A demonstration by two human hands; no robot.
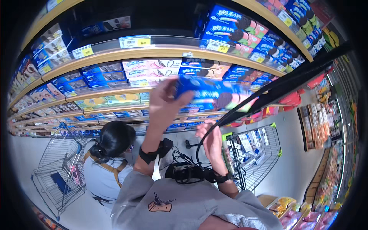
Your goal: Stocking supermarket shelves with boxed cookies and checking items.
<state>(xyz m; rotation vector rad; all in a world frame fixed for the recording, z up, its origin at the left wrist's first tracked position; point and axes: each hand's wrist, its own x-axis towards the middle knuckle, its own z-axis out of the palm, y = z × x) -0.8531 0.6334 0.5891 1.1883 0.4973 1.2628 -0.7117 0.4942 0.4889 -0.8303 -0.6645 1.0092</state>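
Observation:
My left hand [164, 102] is raised in front of the shelves and grips one end of a long blue box of sandwich cookies [214, 95], held level and blurred. My right hand [209, 138] hovers lower and to the right, just under the box, fingers loosely apart with nothing in them. A black cable [226, 117] runs past that hand. Both wrists carry black straps, and my grey sweater [172, 203] fills the lower middle.
Curved wooden shelves [153, 51] hold several blue and pink cookie boxes with yellow price tags. Another person with dark tied hair [113, 140] crouches at lower left beside a wire cart [57, 168]. A second cart [257, 153] stands right, with more goods racks [322, 126] beyond.

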